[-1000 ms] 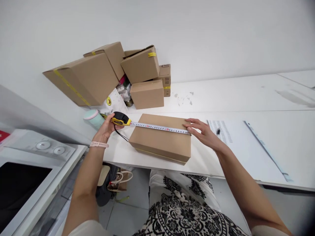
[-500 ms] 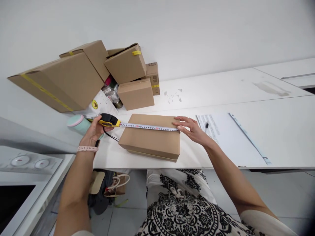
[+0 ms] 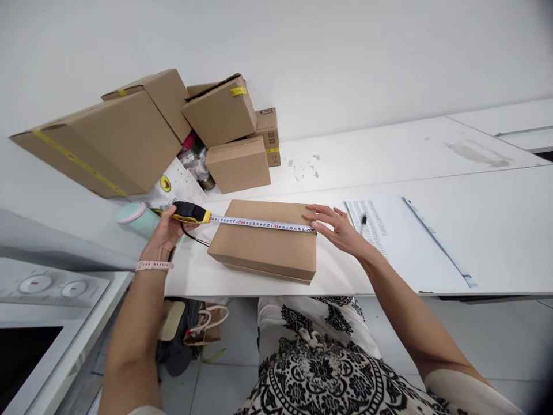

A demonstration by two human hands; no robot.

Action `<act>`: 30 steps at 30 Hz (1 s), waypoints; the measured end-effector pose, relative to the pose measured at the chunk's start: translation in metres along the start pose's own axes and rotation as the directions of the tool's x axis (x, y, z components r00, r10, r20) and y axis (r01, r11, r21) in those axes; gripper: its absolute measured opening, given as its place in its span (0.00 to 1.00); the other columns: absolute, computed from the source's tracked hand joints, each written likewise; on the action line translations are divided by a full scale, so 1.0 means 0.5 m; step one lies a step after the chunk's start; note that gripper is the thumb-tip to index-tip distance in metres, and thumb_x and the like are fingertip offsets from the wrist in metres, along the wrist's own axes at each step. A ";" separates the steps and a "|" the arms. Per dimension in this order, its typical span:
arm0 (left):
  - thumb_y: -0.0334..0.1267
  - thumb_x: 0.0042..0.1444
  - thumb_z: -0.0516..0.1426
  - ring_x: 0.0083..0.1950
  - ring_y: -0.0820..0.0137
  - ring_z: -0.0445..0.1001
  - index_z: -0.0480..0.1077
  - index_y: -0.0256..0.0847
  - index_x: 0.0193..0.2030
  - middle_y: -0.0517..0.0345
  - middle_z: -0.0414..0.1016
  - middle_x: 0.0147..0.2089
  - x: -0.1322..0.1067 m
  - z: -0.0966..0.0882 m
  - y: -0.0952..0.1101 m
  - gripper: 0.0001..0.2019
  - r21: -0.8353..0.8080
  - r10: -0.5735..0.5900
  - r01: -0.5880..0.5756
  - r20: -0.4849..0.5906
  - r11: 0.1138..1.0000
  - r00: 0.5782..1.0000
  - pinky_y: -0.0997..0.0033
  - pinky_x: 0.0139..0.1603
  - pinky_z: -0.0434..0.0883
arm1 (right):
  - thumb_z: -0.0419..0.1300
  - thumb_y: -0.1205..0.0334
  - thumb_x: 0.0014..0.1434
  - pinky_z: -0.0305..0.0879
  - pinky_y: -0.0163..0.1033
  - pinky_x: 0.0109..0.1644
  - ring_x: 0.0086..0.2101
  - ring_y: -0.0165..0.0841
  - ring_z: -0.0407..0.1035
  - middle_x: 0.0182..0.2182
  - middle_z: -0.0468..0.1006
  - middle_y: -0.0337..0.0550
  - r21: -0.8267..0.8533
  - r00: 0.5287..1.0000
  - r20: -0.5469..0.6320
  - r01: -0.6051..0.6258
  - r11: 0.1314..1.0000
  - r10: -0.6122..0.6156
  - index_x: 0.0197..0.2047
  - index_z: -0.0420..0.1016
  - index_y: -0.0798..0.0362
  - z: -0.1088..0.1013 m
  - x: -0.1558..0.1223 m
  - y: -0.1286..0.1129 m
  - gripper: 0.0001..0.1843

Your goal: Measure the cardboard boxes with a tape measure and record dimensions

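A closed brown cardboard box (image 3: 268,248) lies on the white table in front of me. My left hand (image 3: 163,233), wearing a pink wristband, grips the black and yellow case of a tape measure (image 3: 190,212) just off the box's left edge. Its white blade (image 3: 259,224) is pulled out across the box top to the right edge. There my right hand (image 3: 334,227) holds the blade's end with the thumb, its other fingers resting on the box's right edge. A black cord hangs from the case.
More cardboard boxes (image 3: 103,144) are stacked at the back left, with a mint tumbler (image 3: 144,222) before them. A printed sheet (image 3: 369,222) with a black pen (image 3: 363,220) and a pale blue strip (image 3: 438,242) lie to the right. A white appliance (image 3: 52,288) stands at lower left.
Almost nothing differs; the view has shifted very slightly. Both hands keep the tape stretched over the box.
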State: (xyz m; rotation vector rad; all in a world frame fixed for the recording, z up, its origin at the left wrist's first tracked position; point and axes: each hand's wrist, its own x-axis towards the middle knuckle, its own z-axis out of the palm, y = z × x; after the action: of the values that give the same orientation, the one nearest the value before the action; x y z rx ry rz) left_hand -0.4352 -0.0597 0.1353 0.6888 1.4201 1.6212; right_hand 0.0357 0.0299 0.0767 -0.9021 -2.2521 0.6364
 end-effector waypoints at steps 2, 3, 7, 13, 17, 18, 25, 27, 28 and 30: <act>0.46 0.56 0.64 0.33 0.62 0.82 0.74 0.38 0.40 0.54 0.83 0.33 -0.001 -0.002 -0.001 0.13 -0.003 0.006 -0.006 0.003 1.000 1.000 0.59 0.40 0.82 | 0.51 0.49 0.71 0.46 0.66 0.69 0.62 0.44 0.66 0.63 0.72 0.45 -0.025 0.997 -0.065 0.031 0.999 -0.033 0.56 0.76 0.39 0.002 -0.001 -0.003 0.17; 0.47 0.56 0.64 0.33 0.62 0.82 0.74 0.38 0.40 0.54 0.83 0.34 -0.001 -0.003 -0.002 0.13 -0.004 0.008 -0.008 0.004 1.000 1.000 0.59 0.40 0.82 | 0.52 0.51 0.71 0.47 0.65 0.69 0.61 0.44 0.68 0.61 0.75 0.45 -0.038 0.992 -0.107 0.058 0.998 -0.062 0.53 0.77 0.40 0.004 0.000 -0.005 0.15; 0.49 0.56 0.63 0.33 0.63 0.82 0.74 0.37 0.40 0.53 0.83 0.34 -0.005 -0.007 -0.008 0.15 0.000 0.016 -0.016 -0.002 1.000 1.000 0.59 0.40 0.82 | 0.54 0.58 0.70 0.61 0.55 0.61 0.55 0.40 0.74 0.47 0.83 0.42 -0.050 0.956 -0.187 0.222 0.974 -0.227 0.43 0.79 0.44 0.007 0.007 -0.010 0.11; 0.48 0.56 0.64 0.36 0.61 0.82 0.74 0.38 0.41 0.53 0.83 0.36 -0.012 -0.006 -0.011 0.15 0.011 0.038 -0.038 -0.003 0.999 0.999 0.57 0.39 0.82 | 0.49 0.65 0.70 0.64 0.54 0.61 0.56 0.38 0.74 0.51 0.83 0.44 -0.097 0.935 -0.109 0.328 0.940 -0.338 0.48 0.76 0.46 0.000 -0.013 -0.010 0.14; 0.47 0.58 0.62 0.34 0.61 0.82 0.75 0.38 0.40 0.52 0.83 0.35 -0.014 -0.005 -0.011 0.13 0.018 0.032 -0.032 -0.008 0.999 0.999 0.58 0.36 0.82 | 0.53 0.62 0.70 0.61 0.56 0.64 0.59 0.41 0.72 0.54 0.81 0.45 -0.105 0.938 -0.134 0.309 0.945 -0.321 0.50 0.76 0.46 0.010 -0.032 -0.015 0.11; 0.47 0.58 0.62 0.33 0.62 0.82 0.74 0.38 0.40 0.52 0.83 0.35 -0.014 -0.005 -0.010 0.13 0.020 0.031 -0.031 -0.010 0.999 0.999 0.58 0.36 0.82 | 0.55 0.61 0.69 0.62 0.56 0.63 0.58 0.41 0.73 0.52 0.82 0.45 -0.100 0.938 -0.166 0.292 0.951 -0.306 0.49 0.76 0.46 0.015 -0.034 -0.017 0.10; 0.48 0.56 0.63 0.34 0.60 0.83 0.73 0.37 0.41 0.51 0.83 0.33 -0.011 -0.001 -0.004 0.15 0.051 0.009 -0.009 0.004 0.999 1.000 0.57 0.39 0.82 | 0.59 0.59 0.68 0.67 0.57 0.60 0.55 0.42 0.76 0.49 0.84 0.43 -0.031 0.927 -0.283 0.246 0.969 -0.245 0.46 0.80 0.45 0.036 -0.038 -0.017 0.09; 0.48 0.56 0.63 0.35 0.59 0.83 0.73 0.36 0.40 0.50 0.83 0.33 -0.009 0.001 -0.003 0.16 0.055 0.003 -0.004 0.006 0.998 1.000 0.57 0.39 0.82 | 0.59 0.58 0.68 0.67 0.58 0.60 0.54 0.43 0.76 0.49 0.84 0.42 -0.033 0.922 -0.296 0.252 0.967 -0.250 0.45 0.81 0.44 0.034 -0.039 -0.014 0.09; 0.48 0.55 0.63 0.35 0.59 0.83 0.73 0.37 0.40 0.50 0.83 0.33 -0.008 0.002 -0.003 0.15 0.054 0.003 -0.003 0.005 0.999 1.000 0.57 0.39 0.82 | 0.59 0.57 0.68 0.67 0.58 0.60 0.55 0.43 0.76 0.49 0.84 0.42 -0.038 0.920 -0.297 0.254 0.966 -0.254 0.45 0.81 0.43 0.032 -0.040 -0.013 0.09; 0.48 0.55 0.63 0.35 0.59 0.83 0.73 0.37 0.40 0.50 0.83 0.33 -0.007 0.004 -0.004 0.15 0.048 0.007 -0.007 0.001 0.999 1.000 0.57 0.39 0.82 | 0.59 0.57 0.68 0.67 0.57 0.59 0.55 0.43 0.75 0.50 0.84 0.42 -0.055 0.923 -0.288 0.248 0.967 -0.254 0.45 0.82 0.42 0.029 -0.041 -0.010 0.09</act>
State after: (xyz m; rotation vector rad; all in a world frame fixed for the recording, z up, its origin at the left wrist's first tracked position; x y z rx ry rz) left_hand -0.4315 -0.0616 0.1340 0.7226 1.4612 1.5962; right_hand 0.0350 0.0088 0.0624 -0.6509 -2.0592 0.3405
